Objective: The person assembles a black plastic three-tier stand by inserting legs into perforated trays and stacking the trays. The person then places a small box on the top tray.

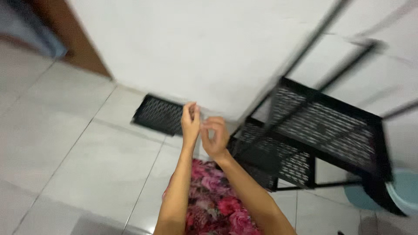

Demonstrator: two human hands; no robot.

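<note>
Nearest the camera, red-and-pink flowered cloth (213,204) covers the lap, and both bare forearms rise from it toward the wall. The left hand (190,123) and the right hand (214,135) meet fingertip to fingertip, fingers curled in a pinch as though steadying something tiny between them, though blur hides whether anything is held. Beyond them a loose black perforated metal panel (159,115) lies flat on the pale tiled floor (65,143) against the white wall (196,48), while the black perforated metal shelf rack (324,126) stands tilted just right of the hands, near a light blue plastic basin (402,191).
</note>
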